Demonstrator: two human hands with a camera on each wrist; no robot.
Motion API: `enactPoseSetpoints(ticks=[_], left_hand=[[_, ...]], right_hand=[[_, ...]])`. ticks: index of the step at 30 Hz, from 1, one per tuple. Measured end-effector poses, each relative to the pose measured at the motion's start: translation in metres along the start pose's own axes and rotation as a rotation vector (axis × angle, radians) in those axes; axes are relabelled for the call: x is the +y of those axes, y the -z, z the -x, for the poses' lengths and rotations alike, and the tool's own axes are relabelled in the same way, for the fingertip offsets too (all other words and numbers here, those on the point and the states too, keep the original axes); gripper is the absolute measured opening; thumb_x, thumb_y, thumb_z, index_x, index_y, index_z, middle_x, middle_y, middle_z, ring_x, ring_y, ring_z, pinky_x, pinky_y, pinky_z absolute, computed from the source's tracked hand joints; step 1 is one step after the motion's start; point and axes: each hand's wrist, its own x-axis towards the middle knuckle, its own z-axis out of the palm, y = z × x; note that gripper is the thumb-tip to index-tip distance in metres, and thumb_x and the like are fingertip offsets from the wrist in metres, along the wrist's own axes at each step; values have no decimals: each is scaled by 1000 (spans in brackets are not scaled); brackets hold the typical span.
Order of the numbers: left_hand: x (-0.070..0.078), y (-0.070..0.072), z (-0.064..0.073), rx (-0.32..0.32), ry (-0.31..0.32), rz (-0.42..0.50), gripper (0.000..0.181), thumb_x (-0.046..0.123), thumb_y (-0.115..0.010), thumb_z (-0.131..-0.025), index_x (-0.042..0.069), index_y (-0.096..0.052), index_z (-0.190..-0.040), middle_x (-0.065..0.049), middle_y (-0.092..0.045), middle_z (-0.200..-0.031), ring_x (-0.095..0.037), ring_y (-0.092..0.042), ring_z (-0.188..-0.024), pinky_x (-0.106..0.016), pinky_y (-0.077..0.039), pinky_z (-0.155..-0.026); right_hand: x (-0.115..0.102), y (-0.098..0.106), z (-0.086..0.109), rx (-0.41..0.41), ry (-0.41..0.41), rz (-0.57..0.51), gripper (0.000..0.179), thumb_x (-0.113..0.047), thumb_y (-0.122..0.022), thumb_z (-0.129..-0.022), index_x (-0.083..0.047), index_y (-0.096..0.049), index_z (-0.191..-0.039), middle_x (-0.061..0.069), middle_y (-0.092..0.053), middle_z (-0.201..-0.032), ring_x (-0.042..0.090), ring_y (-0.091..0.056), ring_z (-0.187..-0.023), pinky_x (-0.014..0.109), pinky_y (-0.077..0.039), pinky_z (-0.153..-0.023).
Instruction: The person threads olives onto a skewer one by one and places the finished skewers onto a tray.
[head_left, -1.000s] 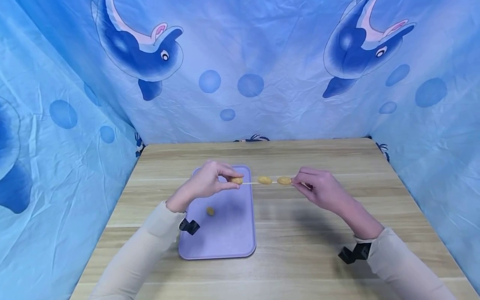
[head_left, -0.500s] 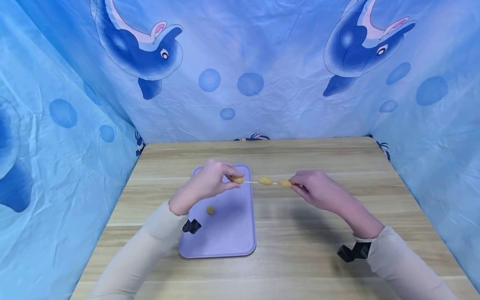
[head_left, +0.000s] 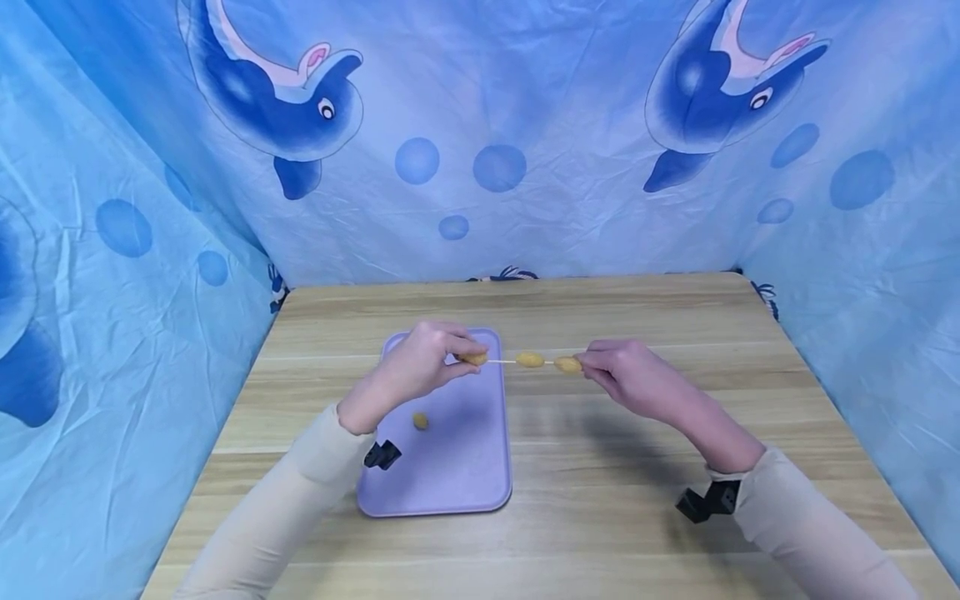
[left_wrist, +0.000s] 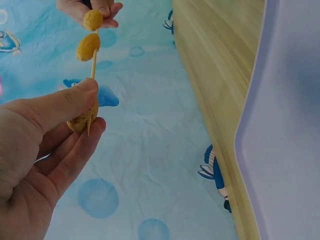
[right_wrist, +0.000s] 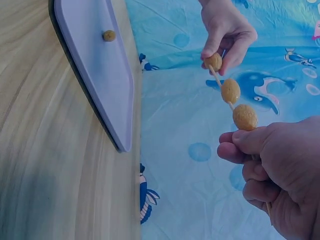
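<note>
A thin wooden skewer [head_left: 501,362] is held level above the tray and table. My right hand [head_left: 641,379] grips its right end, fingers curled round the stick. Against those fingertips sits a yellow-brown oval ball [right_wrist: 245,117], wrinkled and food-like, threaded on the stick. A second threaded ball [head_left: 529,360] is at mid-skewer. Thumb and fingers of my left hand [head_left: 423,360] pinch a third ball [right_wrist: 213,62] at the other end. In the left wrist view, the skewer's pointed tip [left_wrist: 89,131] shows beside this ball, below the thumb.
A lilac tray [head_left: 450,487] lies on the wooden table [head_left: 637,517], left of centre, with one similar ball [head_left: 421,421] on it. Blue dolphin-print cloth [head_left: 562,225] hangs behind the table and at both sides. Black wrist cameras [head_left: 382,455] sit at the cuffs.
My left hand has shifted very slightly right, and my right hand slightly left with its fingers closer together. The balls on the skewer stay almost in place.
</note>
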Motion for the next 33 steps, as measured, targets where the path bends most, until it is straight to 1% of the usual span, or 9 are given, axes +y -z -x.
enactPoseSetpoints(ticks=[2,8,11,15,20,25,28,33], left_hand=[[-1,-1,1,-3,-4,-1,26,4,-90,-82,2,-84,-108,-12,-82,-101,-21,-80,-85,-27,-68,-71],[-2,-3,1,3,6,13,27,4,-90,-82,2,-84,-108,-13,-83,-102,-21,-80,-84,-28,-68,-71],[-4,-3,0,3,-2,18,26,5,-90,-83,3,-84,-109,-11,-83,-102,-19,-80,-84,-25,-67,-72],[-8,-5,1,-3,-21,65,26,4,-90,-83,3,-84,-109,-10,-83,-101,-18,-80,-83,-24,-67,-72],[-12,-5,3,14,-29,110,26,5,-90,-83,3,-84,-108,-8,-83,-100,-16,-80,-84,-25,-67,-73],[-12,-5,5,0,-20,131,25,8,-90,-84,3,-84,-108,-8,-83,-100,-17,-80,-84,-26,-68,-73],[-12,-5,5,-3,-6,156,26,8,-90,-84,3,-84,-109,-8,-83,-100,-17,-80,-84,-30,-68,-71],[-9,-6,1,0,-21,195,25,10,-89,-86,4,-84,-109,-7,-83,-99,-16,-79,-83,-27,-66,-67]], right_hand=[[1,0,0,-5,-2,2,11,4,-76,-94,-8,-77,-94,-2,-65,-78,0,-46,-64,18,-47,-55],[0,2,-1,-12,-9,4,11,3,-76,-95,-8,-78,-95,-2,-67,-79,1,-48,-65,19,-48,-55],[0,3,0,-12,-10,-4,14,5,-75,-94,-9,-77,-94,-2,-67,-79,0,-48,-66,19,-48,-55],[1,3,1,-5,0,-17,16,6,-76,-93,-10,-77,-93,-4,-66,-79,-1,-48,-66,19,-49,-56],[3,2,0,21,21,-34,18,7,-76,-93,-11,-76,-91,-5,-64,-77,-1,-46,-65,18,-49,-56],[3,1,1,34,48,-39,19,8,-76,-92,-11,-76,-91,-4,-63,-76,-2,-45,-65,17,-47,-55],[3,0,1,41,52,-43,19,8,-76,-92,-10,-76,-92,-4,-64,-77,-2,-46,-66,17,-48,-56],[-2,-5,-4,45,84,-63,16,7,-75,-93,-9,-77,-95,-5,-64,-79,-2,-46,-66,15,-47,-55]])
